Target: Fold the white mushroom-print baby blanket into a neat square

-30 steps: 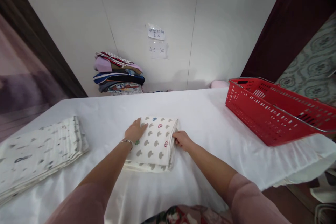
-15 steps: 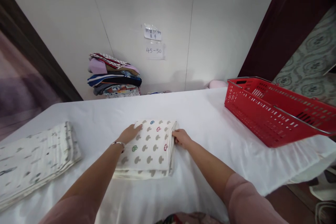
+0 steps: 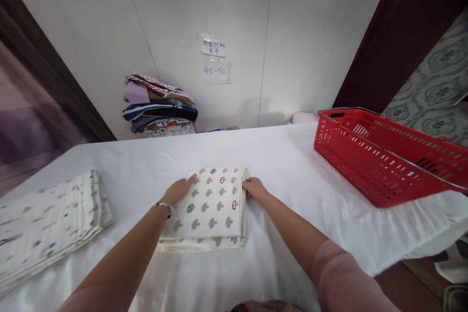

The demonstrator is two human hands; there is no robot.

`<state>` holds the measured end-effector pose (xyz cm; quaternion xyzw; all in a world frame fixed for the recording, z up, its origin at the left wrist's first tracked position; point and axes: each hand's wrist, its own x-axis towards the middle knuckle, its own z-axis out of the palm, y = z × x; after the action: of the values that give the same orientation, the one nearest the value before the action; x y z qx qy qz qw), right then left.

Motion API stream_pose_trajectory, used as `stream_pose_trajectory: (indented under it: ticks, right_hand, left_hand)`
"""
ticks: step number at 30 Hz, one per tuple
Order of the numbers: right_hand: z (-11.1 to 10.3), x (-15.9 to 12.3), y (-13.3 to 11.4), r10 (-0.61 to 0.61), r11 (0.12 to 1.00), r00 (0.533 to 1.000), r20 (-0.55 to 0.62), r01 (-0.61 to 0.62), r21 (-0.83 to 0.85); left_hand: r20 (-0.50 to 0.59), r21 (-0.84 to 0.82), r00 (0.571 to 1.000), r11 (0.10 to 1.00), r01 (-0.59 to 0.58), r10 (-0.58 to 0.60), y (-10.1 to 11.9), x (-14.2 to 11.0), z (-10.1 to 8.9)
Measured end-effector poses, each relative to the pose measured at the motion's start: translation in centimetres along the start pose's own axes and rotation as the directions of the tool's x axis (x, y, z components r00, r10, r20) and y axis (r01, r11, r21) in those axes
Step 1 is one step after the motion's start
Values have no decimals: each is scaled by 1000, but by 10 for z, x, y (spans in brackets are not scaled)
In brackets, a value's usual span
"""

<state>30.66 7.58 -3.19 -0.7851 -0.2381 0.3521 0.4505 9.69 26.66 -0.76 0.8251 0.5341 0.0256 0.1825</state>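
A folded white cloth (image 3: 208, 204) printed with mushrooms, mostly grey-brown with a few blue, red and green, lies flat on the white-covered table (image 3: 278, 156) before me. My left hand (image 3: 179, 190), with a bracelet at the wrist, grips its far left edge, fingertips on the top layer. At the opposite side, my right hand (image 3: 255, 189) pinches the layered right edge between thumb and fingers. The undersides of both hands are hidden. A second folded white cloth (image 3: 51, 224) with small dark and green prints rests at the left.
A red perforated basket (image 3: 351, 165) with metal handles stands at the right of the table. Behind the table's far edge rises a pile of folded fabrics (image 3: 161, 107) against the wall. Two paper signs (image 3: 215, 61) are taped above. A pink object (image 3: 304, 117) shows at the back.
The mushroom cloth has shifted very slightly right and its top looks flatter. Both hands keep to its side edges. The view has moved a little.
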Motion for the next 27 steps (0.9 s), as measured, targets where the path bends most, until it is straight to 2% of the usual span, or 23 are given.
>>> stream_pose_trajectory:
  ticks: [2,8,14,18,23,27]
  right_hand:
    - [1,4,-1,-8,999,1000,-10,8,-38]
    - [3,15,5,-89,990,990,-112,76,-121]
    - [0,25,6,-47,989,999,-23,43,-140]
    - [-2,29,1,-50,991,999,-14,48,-128]
    - [-2,28,-3,-63,993,994,-92,53,-106]
    - [-3,24,-6,-46,996,991,-123,36,-85]
  left_hand:
    - [42,-10,999,1000,14,-14,2,-5,2]
    - [49,7,996,997,76,-76,11,-23,1]
    - [132,-115,991,992,50,-35,1,-19,-9]
    - [95,-104,995,994,-25,35,-3,-22,-2]
    - [48,-54,999,998,16,-13,0,-28,6]
    - [47,-60,998,997,47,-45,3,-32,3]
